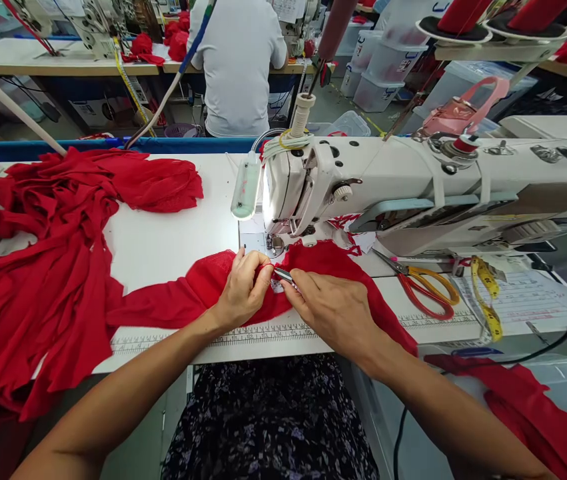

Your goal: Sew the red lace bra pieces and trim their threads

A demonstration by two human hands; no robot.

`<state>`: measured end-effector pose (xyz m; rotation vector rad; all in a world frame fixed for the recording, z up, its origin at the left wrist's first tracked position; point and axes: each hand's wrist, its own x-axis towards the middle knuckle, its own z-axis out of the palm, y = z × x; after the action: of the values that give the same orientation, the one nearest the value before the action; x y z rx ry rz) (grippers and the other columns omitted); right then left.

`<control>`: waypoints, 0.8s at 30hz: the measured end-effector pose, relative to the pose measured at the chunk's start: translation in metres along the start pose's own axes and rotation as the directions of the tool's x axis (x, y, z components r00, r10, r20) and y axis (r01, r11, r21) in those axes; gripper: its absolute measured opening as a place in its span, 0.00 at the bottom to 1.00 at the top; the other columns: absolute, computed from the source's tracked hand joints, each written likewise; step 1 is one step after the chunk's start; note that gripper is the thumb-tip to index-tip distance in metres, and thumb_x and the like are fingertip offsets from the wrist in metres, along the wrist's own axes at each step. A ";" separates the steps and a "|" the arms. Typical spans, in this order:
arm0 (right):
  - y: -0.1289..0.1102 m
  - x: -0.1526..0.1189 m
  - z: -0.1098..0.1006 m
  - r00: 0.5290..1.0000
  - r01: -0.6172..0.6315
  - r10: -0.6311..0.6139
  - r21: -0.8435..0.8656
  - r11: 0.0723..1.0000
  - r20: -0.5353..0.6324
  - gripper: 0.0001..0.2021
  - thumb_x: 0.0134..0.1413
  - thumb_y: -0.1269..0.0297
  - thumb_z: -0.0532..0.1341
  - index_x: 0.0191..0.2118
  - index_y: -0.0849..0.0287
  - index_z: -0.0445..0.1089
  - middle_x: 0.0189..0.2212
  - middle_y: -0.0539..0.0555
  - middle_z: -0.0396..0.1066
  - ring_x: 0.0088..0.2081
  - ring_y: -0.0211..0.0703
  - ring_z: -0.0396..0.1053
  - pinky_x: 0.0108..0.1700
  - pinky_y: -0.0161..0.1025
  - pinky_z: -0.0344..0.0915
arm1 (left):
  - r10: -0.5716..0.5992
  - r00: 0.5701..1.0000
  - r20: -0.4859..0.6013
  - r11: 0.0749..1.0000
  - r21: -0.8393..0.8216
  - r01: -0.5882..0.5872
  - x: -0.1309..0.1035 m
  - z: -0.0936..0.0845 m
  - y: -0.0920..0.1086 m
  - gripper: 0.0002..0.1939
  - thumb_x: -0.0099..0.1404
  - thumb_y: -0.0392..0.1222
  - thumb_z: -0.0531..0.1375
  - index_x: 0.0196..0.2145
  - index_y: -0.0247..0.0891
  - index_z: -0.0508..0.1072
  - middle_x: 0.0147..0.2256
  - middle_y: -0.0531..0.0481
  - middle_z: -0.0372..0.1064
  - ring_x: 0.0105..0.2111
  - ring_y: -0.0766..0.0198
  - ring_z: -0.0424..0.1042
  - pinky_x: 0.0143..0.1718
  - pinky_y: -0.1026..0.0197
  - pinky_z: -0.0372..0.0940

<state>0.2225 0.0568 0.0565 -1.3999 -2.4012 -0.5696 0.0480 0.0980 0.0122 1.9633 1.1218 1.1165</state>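
Observation:
My left hand (247, 285) pinches the edge of a red fabric piece (173, 303) between thumb and fingers, just in front of the sewing machine's (290, 190) needle area. In my right hand (336, 307) are what look like small thread snips (283, 274), their dark metal tip pointing left at the pinched edge; most of the tool is hidden by the fingers. The red fabric runs from the left pile under both hands and on toward the right front edge of the table. Both hands are close together.
A heap of red fabric (63, 267) covers the table's left side. Scissors (426, 290) with orange and red handles, a yellow tape measure (486, 297) and a paper sheet (538, 297) lie at right. A plastic bin (558, 380) stands below. Ahead sits a person (238, 67).

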 end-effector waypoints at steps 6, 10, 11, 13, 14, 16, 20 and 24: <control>-0.002 0.002 -0.005 0.998 0.019 -0.015 -0.069 0.997 0.063 0.14 0.69 0.64 0.51 0.29 0.57 0.60 0.17 0.46 0.60 0.19 0.35 0.56 0.25 0.38 0.40 | 0.027 1.000 0.008 0.993 0.112 -0.027 -0.002 0.002 -0.004 0.07 0.72 0.38 0.49 0.33 0.42 0.60 0.31 0.55 0.64 0.32 0.64 0.64 0.65 0.41 0.49; -0.008 0.000 -0.007 0.988 0.028 -0.013 -0.090 0.996 0.156 0.09 0.63 0.73 0.53 0.30 0.58 0.60 0.19 0.48 0.62 0.20 0.37 0.58 0.25 0.39 0.39 | 0.101 0.995 0.020 0.966 0.236 -0.103 -0.004 0.003 -0.006 0.07 0.72 0.37 0.48 0.35 0.41 0.60 0.31 0.54 0.65 0.32 0.64 0.64 0.64 0.40 0.50; -0.009 0.000 -0.008 0.983 0.025 -0.009 -0.086 0.996 0.185 0.09 0.60 0.76 0.53 0.30 0.58 0.61 0.20 0.49 0.63 0.21 0.37 0.59 0.25 0.39 0.39 | 0.130 0.991 0.028 0.950 0.283 -0.132 -0.004 0.003 -0.007 0.06 0.72 0.37 0.47 0.35 0.41 0.60 0.32 0.54 0.65 0.32 0.64 0.64 0.64 0.38 0.49; -0.011 0.001 -0.008 0.969 0.020 0.000 -0.082 0.996 0.246 0.10 0.55 0.81 0.53 0.31 0.59 0.62 0.21 0.51 0.65 0.21 0.38 0.60 0.25 0.40 0.38 | 0.181 0.982 0.049 0.907 0.378 -0.186 -0.005 0.003 -0.007 0.06 0.72 0.36 0.47 0.36 0.41 0.60 0.32 0.53 0.64 0.32 0.63 0.64 0.65 0.36 0.46; -0.012 0.002 -0.008 0.962 0.019 0.003 -0.078 0.997 0.274 0.10 0.54 0.82 0.53 0.31 0.59 0.63 0.21 0.51 0.65 0.21 0.38 0.61 0.25 0.40 0.38 | 0.200 0.978 0.062 0.886 0.415 -0.207 -0.006 0.003 -0.007 0.06 0.72 0.36 0.46 0.36 0.41 0.60 0.32 0.53 0.64 0.32 0.63 0.64 0.65 0.35 0.46; -0.010 0.005 -0.007 0.951 0.025 -0.006 -0.059 0.998 0.310 0.09 0.55 0.79 0.54 0.31 0.59 0.64 0.20 0.52 0.66 0.21 0.39 0.62 0.24 0.40 0.37 | 0.220 0.972 0.084 0.857 0.459 -0.233 -0.006 0.002 -0.006 0.06 0.72 0.36 0.46 0.36 0.41 0.60 0.31 0.52 0.64 0.31 0.62 0.63 0.65 0.35 0.46; 0.002 0.010 -0.007 0.944 0.035 -0.047 0.043 0.998 0.326 0.11 0.64 0.66 0.54 0.29 0.58 0.66 0.17 0.52 0.66 0.19 0.40 0.60 0.23 0.40 0.36 | 0.196 0.976 0.093 0.875 0.433 -0.216 -0.006 0.002 -0.006 0.06 0.71 0.36 0.47 0.36 0.41 0.61 0.31 0.52 0.64 0.32 0.62 0.63 0.65 0.34 0.45; 0.016 0.011 -0.012 0.945 -0.123 0.048 0.215 0.969 0.325 0.17 0.67 0.56 0.51 0.31 0.58 0.69 0.17 0.51 0.67 0.19 0.38 0.60 0.24 0.39 0.39 | 0.088 0.995 0.055 0.966 0.238 -0.098 -0.004 0.001 -0.005 0.07 0.72 0.37 0.47 0.35 0.41 0.61 0.32 0.54 0.65 0.32 0.63 0.64 0.64 0.38 0.48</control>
<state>0.2319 0.0667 0.0745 -1.5800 -2.5290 -0.0347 0.0462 0.0967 0.0062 2.2371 1.1995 1.0182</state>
